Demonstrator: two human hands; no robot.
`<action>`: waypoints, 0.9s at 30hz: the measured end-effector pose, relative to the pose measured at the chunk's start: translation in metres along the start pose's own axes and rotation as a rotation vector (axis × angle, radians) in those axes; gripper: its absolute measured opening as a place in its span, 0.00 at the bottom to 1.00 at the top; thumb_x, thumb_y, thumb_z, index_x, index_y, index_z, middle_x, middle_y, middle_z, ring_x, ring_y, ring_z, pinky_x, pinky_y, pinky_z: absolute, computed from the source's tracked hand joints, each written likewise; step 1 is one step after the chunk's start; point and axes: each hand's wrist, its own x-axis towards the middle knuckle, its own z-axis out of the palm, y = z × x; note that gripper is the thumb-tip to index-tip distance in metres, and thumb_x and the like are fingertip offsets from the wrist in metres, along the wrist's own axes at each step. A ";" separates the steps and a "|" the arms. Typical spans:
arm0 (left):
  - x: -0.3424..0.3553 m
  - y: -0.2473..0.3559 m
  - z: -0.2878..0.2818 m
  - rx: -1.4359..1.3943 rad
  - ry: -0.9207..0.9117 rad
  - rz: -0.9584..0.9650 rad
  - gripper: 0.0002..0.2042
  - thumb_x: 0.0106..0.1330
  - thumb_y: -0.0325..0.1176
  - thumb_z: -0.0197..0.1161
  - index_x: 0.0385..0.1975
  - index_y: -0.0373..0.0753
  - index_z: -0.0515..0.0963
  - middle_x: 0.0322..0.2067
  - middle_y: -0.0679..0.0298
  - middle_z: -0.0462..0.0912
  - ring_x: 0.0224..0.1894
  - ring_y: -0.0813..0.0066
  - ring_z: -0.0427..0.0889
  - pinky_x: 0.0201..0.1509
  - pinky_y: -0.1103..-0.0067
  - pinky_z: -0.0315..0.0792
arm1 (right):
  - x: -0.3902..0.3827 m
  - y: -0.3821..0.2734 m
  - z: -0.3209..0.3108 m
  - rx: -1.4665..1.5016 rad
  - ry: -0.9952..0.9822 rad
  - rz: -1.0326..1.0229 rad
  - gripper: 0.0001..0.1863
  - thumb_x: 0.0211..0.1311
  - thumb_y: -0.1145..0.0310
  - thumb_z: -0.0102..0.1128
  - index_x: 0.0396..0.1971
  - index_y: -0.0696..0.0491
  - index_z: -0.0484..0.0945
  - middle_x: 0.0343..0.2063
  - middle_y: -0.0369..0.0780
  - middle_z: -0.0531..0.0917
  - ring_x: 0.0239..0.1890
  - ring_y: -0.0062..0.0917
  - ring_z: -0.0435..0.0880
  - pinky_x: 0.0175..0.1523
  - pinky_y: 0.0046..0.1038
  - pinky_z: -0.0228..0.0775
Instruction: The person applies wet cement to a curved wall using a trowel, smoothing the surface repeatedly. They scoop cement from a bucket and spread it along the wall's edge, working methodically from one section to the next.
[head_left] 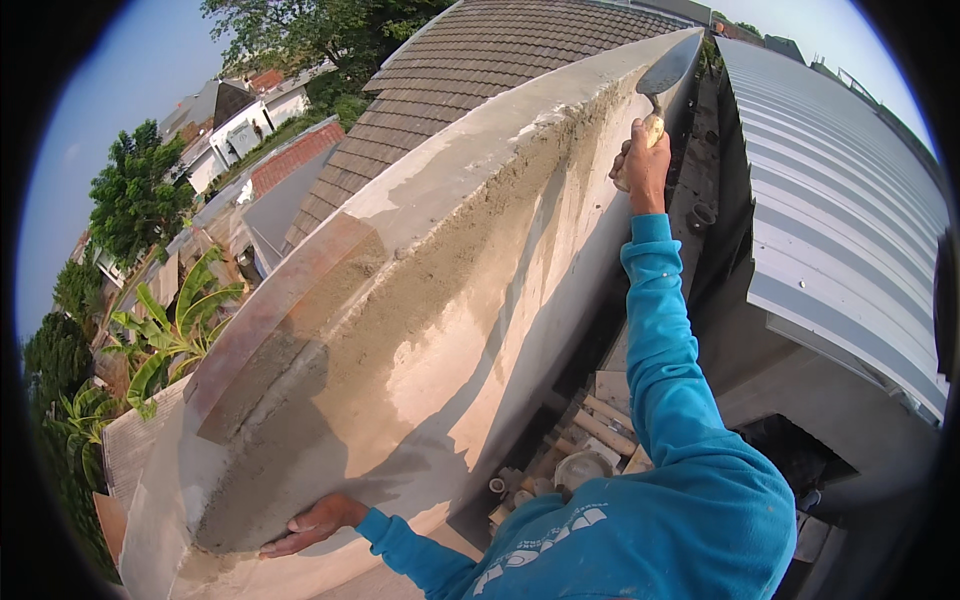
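My right hand (648, 165) is closed round the handle of a trowel (662, 72), raised at the upper right with its metal blade near the far end of a concrete parapet wall (516, 250). Rough, damp-looking mortar (470, 205) runs along the band below the wall's top edge. My left hand (312, 524) is low on the near end of this wall, fingers extended against or just beside the mortar; exact contact is unclear. A long, flat reddish-brown board (262, 318) lies along the upper left part of the wall.
A corrugated metal roof (835, 200) is on the right, above a narrow gap with wooden poles (605, 425) and a round container (580, 468). A tiled roof (405, 95) stands beyond the wall. Trees (135, 195), banana leaves and houses are lower left.
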 end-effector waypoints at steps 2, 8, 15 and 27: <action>0.000 -0.003 0.000 0.027 -0.006 0.020 0.34 0.77 0.50 0.36 0.73 0.29 0.48 0.74 0.41 0.45 0.77 0.48 0.45 0.76 0.58 0.48 | 0.001 -0.014 0.011 0.072 0.097 -0.190 0.15 0.71 0.61 0.56 0.42 0.55 0.63 0.19 0.38 0.73 0.12 0.22 0.74 0.14 0.28 0.70; -0.001 -0.006 -0.001 -0.011 -0.032 -0.030 0.35 0.77 0.52 0.36 0.74 0.30 0.48 0.74 0.42 0.45 0.77 0.49 0.45 0.76 0.58 0.49 | 0.024 0.046 -0.014 -0.007 -0.089 0.391 0.14 0.71 0.58 0.55 0.44 0.51 0.65 0.20 0.36 0.72 0.15 0.23 0.74 0.18 0.31 0.71; -0.010 0.002 0.010 -0.167 -0.034 -0.112 0.37 0.76 0.54 0.37 0.74 0.30 0.46 0.74 0.40 0.40 0.77 0.48 0.42 0.76 0.57 0.46 | 0.019 0.032 -0.002 -0.072 0.271 -0.167 0.13 0.72 0.60 0.54 0.41 0.54 0.66 0.18 0.36 0.72 0.14 0.25 0.76 0.17 0.31 0.70; -0.012 -0.006 0.010 -0.030 -0.047 0.008 0.35 0.77 0.52 0.33 0.73 0.28 0.46 0.73 0.38 0.44 0.77 0.45 0.42 0.76 0.55 0.45 | 0.048 0.071 -0.028 -0.064 -0.098 0.500 0.16 0.70 0.57 0.57 0.37 0.52 0.65 0.18 0.36 0.71 0.14 0.23 0.73 0.17 0.30 0.71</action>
